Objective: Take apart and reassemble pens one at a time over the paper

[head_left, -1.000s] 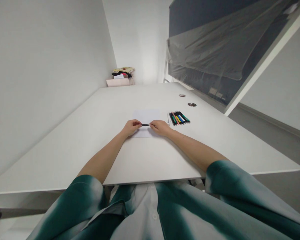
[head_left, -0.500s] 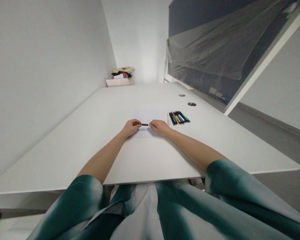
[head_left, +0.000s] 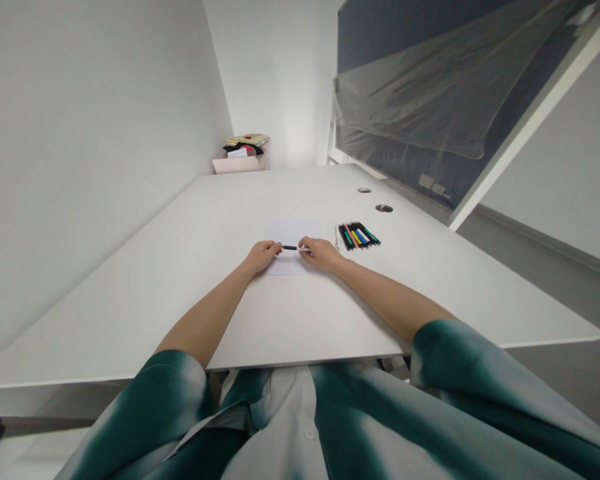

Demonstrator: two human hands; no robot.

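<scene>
A thin black pen [head_left: 290, 248] lies level between my two hands, just above a white sheet of paper [head_left: 293, 233] on the white table [head_left: 180, 267]. My left hand [head_left: 263, 256] pinches the pen's left end with curled fingers. My right hand [head_left: 319, 253] grips its right end, where a short white part shows by the fingers. Both forearms rest on the table.
A row of several coloured pens [head_left: 359, 236] lies right of the paper. Two round cable holes [head_left: 383, 209] sit beyond them. A pink box piled with things [head_left: 240, 160] stands at the far end. A wall runs along the left; a covered board hangs at the right.
My hands have drawn slightly apart along the pen, and a short white part shows at its right end beside my right fingers. The arms have stayed where they were.
</scene>
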